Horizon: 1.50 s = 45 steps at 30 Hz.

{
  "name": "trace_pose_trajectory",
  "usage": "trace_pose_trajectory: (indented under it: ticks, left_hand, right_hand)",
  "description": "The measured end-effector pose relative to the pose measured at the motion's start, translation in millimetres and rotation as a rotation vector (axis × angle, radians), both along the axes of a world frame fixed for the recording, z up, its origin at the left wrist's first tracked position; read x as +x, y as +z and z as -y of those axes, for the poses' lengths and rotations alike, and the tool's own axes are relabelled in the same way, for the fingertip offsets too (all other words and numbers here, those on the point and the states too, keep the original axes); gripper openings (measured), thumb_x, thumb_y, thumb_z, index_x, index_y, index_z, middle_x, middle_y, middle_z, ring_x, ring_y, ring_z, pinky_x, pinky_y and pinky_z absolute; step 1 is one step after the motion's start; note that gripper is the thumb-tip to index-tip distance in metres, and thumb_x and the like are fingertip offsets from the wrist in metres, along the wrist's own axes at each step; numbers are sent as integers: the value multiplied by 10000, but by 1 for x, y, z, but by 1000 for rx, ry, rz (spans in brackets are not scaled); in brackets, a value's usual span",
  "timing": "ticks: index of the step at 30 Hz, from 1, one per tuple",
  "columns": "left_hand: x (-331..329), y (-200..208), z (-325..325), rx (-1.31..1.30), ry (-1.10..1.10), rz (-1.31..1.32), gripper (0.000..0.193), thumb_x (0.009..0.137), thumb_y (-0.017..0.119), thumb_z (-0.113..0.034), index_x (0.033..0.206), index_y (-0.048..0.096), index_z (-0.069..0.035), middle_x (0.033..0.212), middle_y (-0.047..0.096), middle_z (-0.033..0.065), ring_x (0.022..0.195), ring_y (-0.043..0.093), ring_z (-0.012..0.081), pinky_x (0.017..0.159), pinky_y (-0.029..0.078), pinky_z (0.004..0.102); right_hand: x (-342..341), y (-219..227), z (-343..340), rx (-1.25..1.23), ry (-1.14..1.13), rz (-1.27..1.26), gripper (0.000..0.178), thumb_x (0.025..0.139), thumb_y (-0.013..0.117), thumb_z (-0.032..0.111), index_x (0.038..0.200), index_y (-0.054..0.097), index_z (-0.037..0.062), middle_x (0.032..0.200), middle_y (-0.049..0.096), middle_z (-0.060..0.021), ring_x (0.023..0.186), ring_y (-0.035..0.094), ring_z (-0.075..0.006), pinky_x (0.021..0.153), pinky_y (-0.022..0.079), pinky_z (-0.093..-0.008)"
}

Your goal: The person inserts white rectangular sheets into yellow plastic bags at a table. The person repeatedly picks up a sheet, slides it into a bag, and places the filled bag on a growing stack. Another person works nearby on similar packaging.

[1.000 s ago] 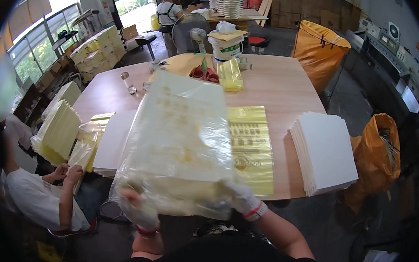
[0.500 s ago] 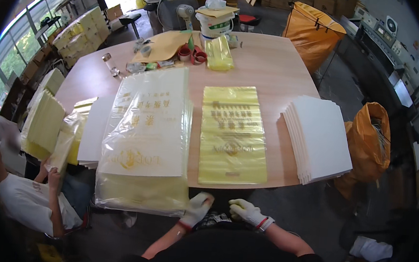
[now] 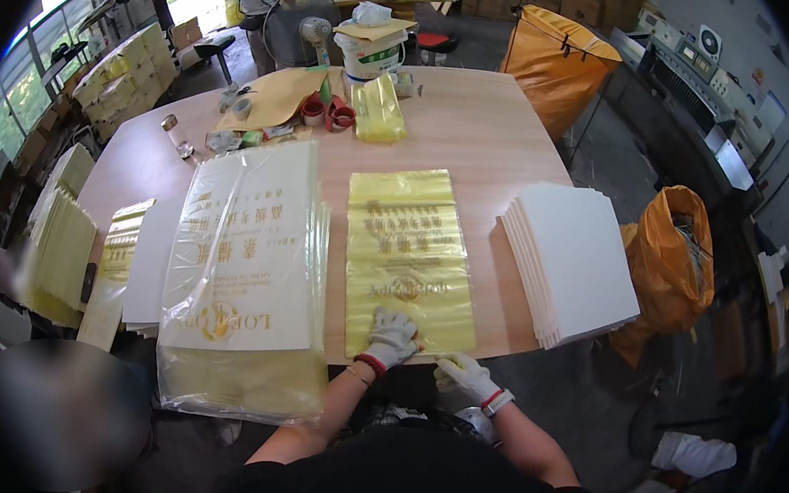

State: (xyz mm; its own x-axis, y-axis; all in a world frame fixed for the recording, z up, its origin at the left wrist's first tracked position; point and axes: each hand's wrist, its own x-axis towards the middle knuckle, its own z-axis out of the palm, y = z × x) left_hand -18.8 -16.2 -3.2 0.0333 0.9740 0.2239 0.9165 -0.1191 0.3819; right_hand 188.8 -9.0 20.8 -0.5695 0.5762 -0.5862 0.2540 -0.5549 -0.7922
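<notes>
A stack of printed yellow plastic bags (image 3: 408, 248) lies flat in front of me at the table's near edge. My left hand (image 3: 393, 337), in a white glove, rests on its near end with the fingers stretched out. My right hand (image 3: 464, 374), also gloved, sits at the table edge by the near right corner of the bags. Its fingers are curled together, and what they may hold is hidden. To the left lies a thick pile of white paper packs (image 3: 247, 235) in clear printed bags. At the right a fanned stack of white sheets (image 3: 579, 261) lies on the table.
Far on the table are a white bucket (image 3: 372, 55), red tape rolls (image 3: 340, 117), a folded yellow bag (image 3: 380, 114) and a glass bottle (image 3: 177, 137). Orange sacks (image 3: 676, 259) stand right of the table. Yellowish packs (image 3: 58, 257) stand at the left, beside a blurred shape.
My left hand has moved forward from the table edge onto the yellow bags. My right hand stays near the edge, fingers curled. The person at left no longer shows holding a clear bag.
</notes>
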Motion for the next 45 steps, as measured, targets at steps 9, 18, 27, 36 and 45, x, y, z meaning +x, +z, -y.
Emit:
trace_pose_trajectory:
  ticks: [9,18,27,36,45]
  left_hand:
    - [-4,-9,-17,-114,3,269,154,791,543,-210,736,586,-72,771,566,136,732,514,330,646,427,391]
    - [-57,0,-72,32,354,1640,143,865,508,-157,933,534,-34,718,600,37,574,496,98,505,394,210]
    - [9,137,-63,-68,-48,1069,327,854,481,-34,1178,462,8,884,651,45,667,501,58,585,425,201]
    - [32,150,-12,581,105,237,382,716,638,-109,1074,512,-64,854,566,132,735,560,292,646,457,382]
    - [128,140,9,-399,-246,1156,187,823,553,-122,997,569,-55,910,606,73,832,571,161,749,461,291]
  right_hand:
    - [-33,-37,-24,-106,-107,-233,324,834,565,318,990,574,34,807,572,-71,696,536,-149,613,457,-266]
    - [-16,9,-76,1722,-208,629,339,650,694,228,911,574,49,971,554,-173,844,556,-317,667,453,-388]
    - [-96,-46,-95,1439,215,900,343,760,573,143,1085,510,55,1002,562,-163,965,556,-302,750,472,-361]
    - [120,100,-75,1746,81,861,441,732,657,217,1117,504,64,957,593,-149,879,579,-307,795,464,-379]
    - [189,87,-106,1742,-38,746,156,774,612,254,823,614,106,738,605,-119,675,593,-303,618,478,-393]
